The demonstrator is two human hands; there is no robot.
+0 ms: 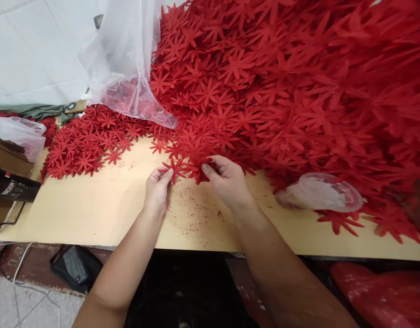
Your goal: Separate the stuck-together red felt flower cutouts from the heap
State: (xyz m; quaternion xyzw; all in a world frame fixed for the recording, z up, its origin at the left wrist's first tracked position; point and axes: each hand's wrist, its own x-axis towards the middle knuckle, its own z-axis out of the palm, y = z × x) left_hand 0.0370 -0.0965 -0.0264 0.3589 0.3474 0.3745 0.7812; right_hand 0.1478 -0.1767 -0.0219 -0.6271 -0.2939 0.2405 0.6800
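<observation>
Between thumb and fingers, my left hand (158, 189) pinches a petal of a red fabric flower cutout (176, 169). To its right, my right hand (227, 177) is closed on several red flower cutouts (197, 171) that seem stacked together. Both hands are just above the table, close to each other, and the cutouts they hold nearly touch or overlap. Beyond them rises a large heap of the same red flower cutouts (237, 91). A smaller pile of cutouts (83, 146) lies to the left on the table.
Red scraps dot the pale table (128, 214). A clear plastic bag (124, 68) stands against the heap. On the right is a clear plastic cup (322, 193) on its side with whitish material inside. A black box (15, 184) sits at the left edge; a black pouch (76, 269) lies below.
</observation>
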